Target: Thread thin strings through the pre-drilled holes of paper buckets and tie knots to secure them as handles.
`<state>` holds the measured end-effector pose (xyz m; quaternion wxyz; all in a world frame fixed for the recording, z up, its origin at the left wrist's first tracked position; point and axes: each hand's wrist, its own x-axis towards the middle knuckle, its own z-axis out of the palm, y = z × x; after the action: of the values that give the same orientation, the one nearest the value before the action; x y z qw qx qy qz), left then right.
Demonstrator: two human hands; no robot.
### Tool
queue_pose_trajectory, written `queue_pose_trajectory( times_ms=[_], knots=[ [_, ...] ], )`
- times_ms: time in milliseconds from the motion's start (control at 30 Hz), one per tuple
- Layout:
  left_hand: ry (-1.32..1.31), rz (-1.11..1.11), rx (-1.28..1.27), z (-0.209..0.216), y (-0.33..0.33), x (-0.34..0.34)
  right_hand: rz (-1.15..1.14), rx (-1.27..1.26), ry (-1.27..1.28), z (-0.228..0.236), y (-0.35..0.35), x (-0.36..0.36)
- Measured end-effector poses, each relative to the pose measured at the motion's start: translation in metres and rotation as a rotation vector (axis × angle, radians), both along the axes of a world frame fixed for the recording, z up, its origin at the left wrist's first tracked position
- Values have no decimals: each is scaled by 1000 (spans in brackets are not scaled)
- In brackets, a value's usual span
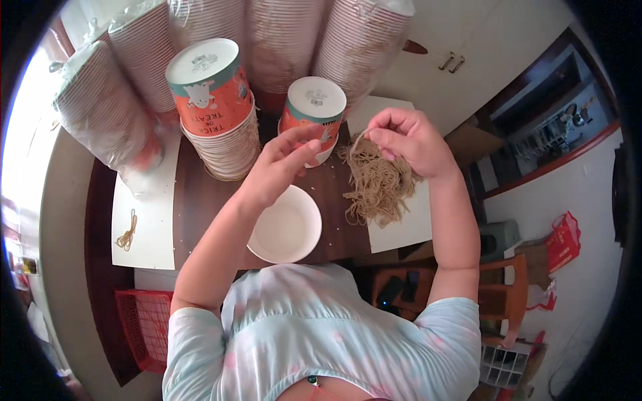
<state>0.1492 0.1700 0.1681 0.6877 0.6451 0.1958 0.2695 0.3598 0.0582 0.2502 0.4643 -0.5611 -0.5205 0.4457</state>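
My right hand (pixel 411 140) pinches a tan cord (pixel 358 142) between thumb and fingers, just above a loose heap of tan cords (pixel 381 180). To its left my left hand (pixel 284 162) is raised with its fingers loosely bent and apart, and I see nothing in it. Below that hand a white paper bucket (pixel 287 226) stands with its open mouth up near the table's front edge. A shorter orange-and-teal paper bucket (pixel 314 107), upside down with its white base up, stands behind my left hand. Farther left rises a taller upside-down stack of printed paper buckets (pixel 210 100).
Plastic-wrapped stacks of white paper buckets (pixel 281 47) line the back of the brown table (pixel 200 207). One small cord bundle (pixel 127 230) lies on a white board at the left. A red plastic basket (pixel 144 324) sits low left, a wooden chair (pixel 511 294) low right.
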Motion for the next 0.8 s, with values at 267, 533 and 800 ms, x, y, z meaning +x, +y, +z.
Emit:
queue_pose_trajectory(
  times_ms=[267, 533, 800],
  knots=[
    [-172, -479, -611, -16, -30, -23, 123, 59, 20, 1, -1, -32],
    [125, -248, -437, -1, -50, -70, 108, -137, -190, -40, -17, -33],
    [424, -382, 288, 23, -64, -82, 416, -70, 169, -74, -45, -103]
  ],
)
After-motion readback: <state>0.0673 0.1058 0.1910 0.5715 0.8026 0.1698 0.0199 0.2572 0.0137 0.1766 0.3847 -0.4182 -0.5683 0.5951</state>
